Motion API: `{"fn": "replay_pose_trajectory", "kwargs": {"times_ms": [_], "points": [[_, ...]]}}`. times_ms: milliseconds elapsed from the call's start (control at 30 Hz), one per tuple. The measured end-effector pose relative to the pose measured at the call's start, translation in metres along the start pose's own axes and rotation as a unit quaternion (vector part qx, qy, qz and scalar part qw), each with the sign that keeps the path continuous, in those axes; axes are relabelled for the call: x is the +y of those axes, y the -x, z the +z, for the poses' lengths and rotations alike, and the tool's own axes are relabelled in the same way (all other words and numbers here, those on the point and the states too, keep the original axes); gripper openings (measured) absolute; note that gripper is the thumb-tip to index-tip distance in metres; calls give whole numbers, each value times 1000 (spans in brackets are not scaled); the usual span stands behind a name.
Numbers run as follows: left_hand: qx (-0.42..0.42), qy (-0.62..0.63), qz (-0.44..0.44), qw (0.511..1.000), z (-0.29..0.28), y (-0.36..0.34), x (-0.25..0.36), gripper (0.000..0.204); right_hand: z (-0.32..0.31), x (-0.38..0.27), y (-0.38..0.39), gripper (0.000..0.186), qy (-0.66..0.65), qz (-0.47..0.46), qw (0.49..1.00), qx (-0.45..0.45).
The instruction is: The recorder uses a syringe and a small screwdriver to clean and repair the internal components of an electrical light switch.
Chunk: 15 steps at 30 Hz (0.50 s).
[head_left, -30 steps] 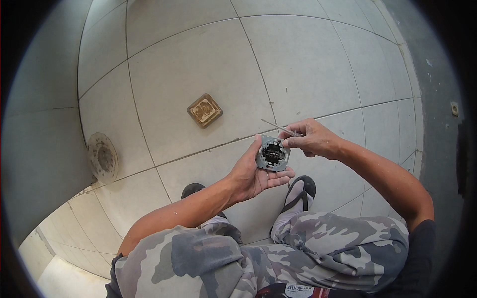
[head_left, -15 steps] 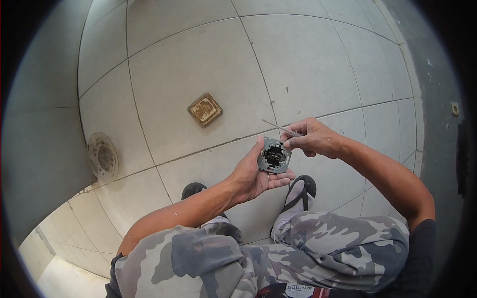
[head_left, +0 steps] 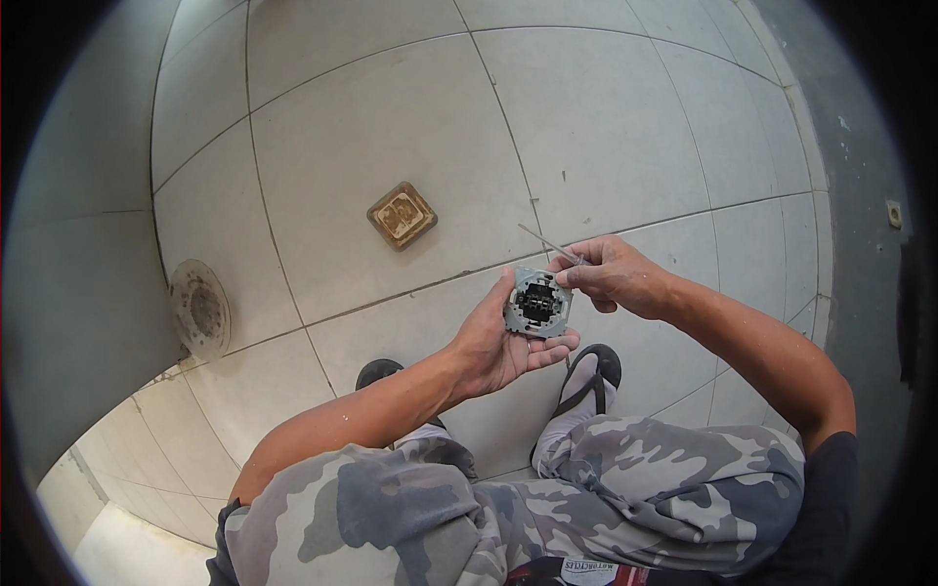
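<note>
My left hand (head_left: 489,347) cradles a wall switch insert (head_left: 539,303), with a grey metal mounting frame around a black middle. The thumb lies along its left edge and the fingers stretch out beneath it. In my right hand (head_left: 616,278) is a thin screwdriver (head_left: 549,242), gripped between thumb and fingers, its shaft pointing up and to the left. Its handle is mostly hidden by the fingers. The right thumb and fingertips are at the upper right edge of the frame and seem to touch it.
A square brown and cream piece (head_left: 402,216), dirty and worn, lies on the pale floor tiles (head_left: 381,127). A round dusty disc (head_left: 200,310) stands by the grey panel (head_left: 78,313) at left. Below my hands are my feet in black flip-flops (head_left: 592,386). A dark wall (head_left: 870,244) bounds the right.
The switch insert has tilted slightly in my left hand, so its face catches more light. My right hand and the screwdriver have shifted very little.
</note>
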<state>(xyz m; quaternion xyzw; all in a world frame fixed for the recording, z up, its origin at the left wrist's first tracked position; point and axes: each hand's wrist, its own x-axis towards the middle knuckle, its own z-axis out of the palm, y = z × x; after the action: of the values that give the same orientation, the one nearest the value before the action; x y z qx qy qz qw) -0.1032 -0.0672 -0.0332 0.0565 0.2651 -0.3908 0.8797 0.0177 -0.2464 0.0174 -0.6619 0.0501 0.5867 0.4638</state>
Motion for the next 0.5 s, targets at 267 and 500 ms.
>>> {"fn": "replay_pose_trajectory", "kwargs": {"times_ms": [267,500], "points": [[-26,-3,-30,999,-9,1,4,76,3,-3,1,30,-13,43,999,-18],[-2,-18,-34,999,-7,1,2,75,3,1,1,31,-13,28,999,-18]]}}
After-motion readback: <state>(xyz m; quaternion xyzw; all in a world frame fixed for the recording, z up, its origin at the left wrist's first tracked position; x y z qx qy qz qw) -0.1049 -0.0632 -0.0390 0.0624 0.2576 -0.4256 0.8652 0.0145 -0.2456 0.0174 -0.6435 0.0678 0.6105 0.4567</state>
